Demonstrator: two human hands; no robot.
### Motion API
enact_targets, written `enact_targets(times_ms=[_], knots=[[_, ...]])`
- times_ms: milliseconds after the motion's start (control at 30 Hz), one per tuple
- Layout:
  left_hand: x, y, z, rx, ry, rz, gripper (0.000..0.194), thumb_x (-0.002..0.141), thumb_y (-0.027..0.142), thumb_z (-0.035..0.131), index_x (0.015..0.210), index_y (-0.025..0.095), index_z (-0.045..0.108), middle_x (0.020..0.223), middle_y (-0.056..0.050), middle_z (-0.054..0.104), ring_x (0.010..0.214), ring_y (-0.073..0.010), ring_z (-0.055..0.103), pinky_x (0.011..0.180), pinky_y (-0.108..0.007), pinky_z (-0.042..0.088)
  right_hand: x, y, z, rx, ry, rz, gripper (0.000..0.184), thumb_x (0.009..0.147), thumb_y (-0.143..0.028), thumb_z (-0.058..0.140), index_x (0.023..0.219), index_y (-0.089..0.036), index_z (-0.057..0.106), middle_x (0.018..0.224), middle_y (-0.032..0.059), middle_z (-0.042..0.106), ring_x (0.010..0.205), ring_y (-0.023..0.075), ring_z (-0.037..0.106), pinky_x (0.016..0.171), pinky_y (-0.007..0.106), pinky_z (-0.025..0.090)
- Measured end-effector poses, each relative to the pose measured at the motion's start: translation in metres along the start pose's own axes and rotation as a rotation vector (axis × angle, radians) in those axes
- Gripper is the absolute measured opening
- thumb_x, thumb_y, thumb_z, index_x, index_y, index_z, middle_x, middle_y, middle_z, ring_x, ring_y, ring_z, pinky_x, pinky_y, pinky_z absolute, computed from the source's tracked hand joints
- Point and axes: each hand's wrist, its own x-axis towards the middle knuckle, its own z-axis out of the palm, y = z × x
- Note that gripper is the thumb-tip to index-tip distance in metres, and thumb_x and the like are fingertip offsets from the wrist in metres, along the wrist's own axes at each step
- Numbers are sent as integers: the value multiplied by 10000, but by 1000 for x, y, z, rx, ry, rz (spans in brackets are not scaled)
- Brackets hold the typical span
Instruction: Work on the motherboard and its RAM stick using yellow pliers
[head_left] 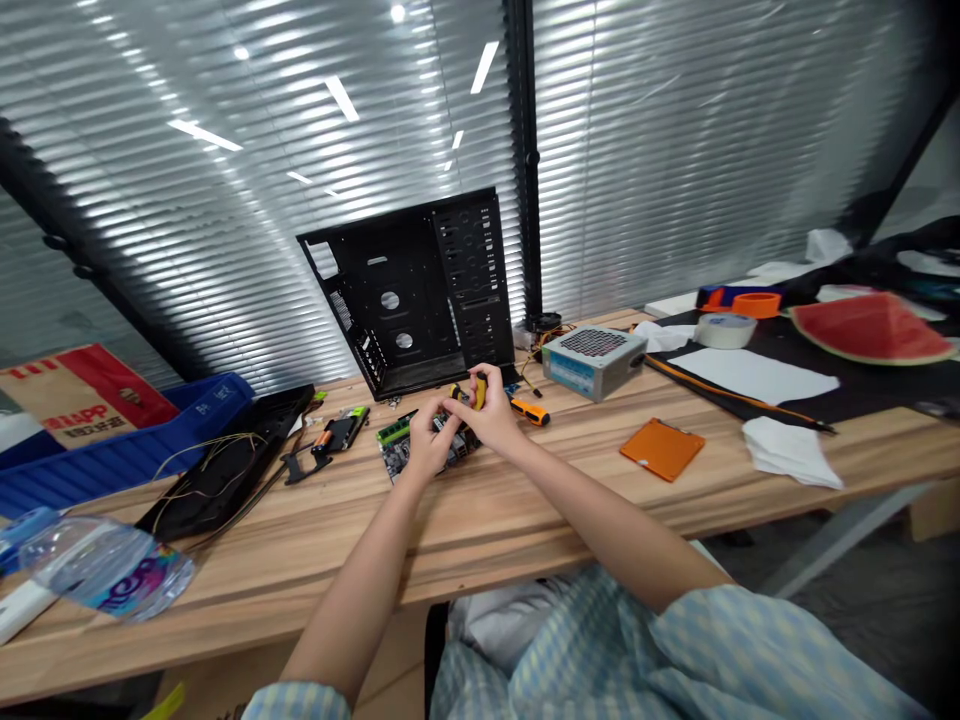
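Single head cam, worn by the person, faces forward and down from above the lap, over both forearms and the table [450, 520], mid-range, out to the case [409, 300] and blinds [300, 180] behind.

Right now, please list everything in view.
Table: 1, brown, centre
Computer case: 1, black, back
Circuit board: 1, dark, centre
Power supply: 1, grey, right
Tool handle: 1, orange, centre
Flat part: 1, orange, right
Tape roll: 1, white, right
Melon: 1, red, right
Papers: several, white, right
Bin: 1, blue, left
Bottle: 1, clear, left
Small parts: uncounted, mixed, left
Blinds: several, silver, behind
Tool: 1, yellow, centre
Left hand: 1, centre
Right hand: 1, on tool
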Motion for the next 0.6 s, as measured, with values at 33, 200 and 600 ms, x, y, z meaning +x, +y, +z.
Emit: enact_targets(times_ms=[33, 200, 600], knots=[[0, -1, 0, 3, -2, -2, 176, 841, 333, 574, 884, 169, 619, 836, -20, 654, 773, -151, 580, 743, -259, 450, 0, 0, 0, -11, 5, -5, 581, 664, -343, 778, 1102, -251, 408, 858, -40, 431, 665, 90, 439, 648, 247, 425], [0, -5, -2, -3, 22, 19, 157, 806, 316, 607, 860, 169, 619, 810, -23, 651, 768, -159, 583, 750, -273, 454, -1, 0, 2, -70, 24, -51, 544, 697, -332, 748, 1103, -246, 394, 842, -42, 420, 642, 88, 428, 635, 253, 417], [9, -8, -4, -102, 32, -222, 152, 779, 241, 530, 774, 161, 660, 756, -17, 675, 720, -159, 595, 681, -254, 455, -1, 6, 2, -54, -2, -81, 526, 736, -368, 721, 1115, -258, 372, 850, -41, 410, 626, 88, 416, 604, 251, 404]])
